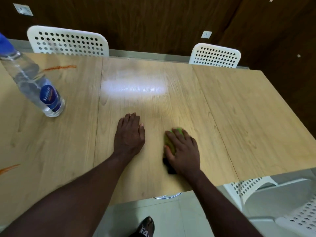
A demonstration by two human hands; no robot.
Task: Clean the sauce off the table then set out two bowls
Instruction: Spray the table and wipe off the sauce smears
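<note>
Both forearms are bare, as are the left hand (129, 134) and right hand (183, 151). At 6 o'clock, one foot wears a dark shoe (146, 227) with a pale pattern across its top.

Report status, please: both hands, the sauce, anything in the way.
Left hand flat on table. Right hand holds green sponge. Sauce streak far left, not yet wiped. Water bottle beside it.
</note>
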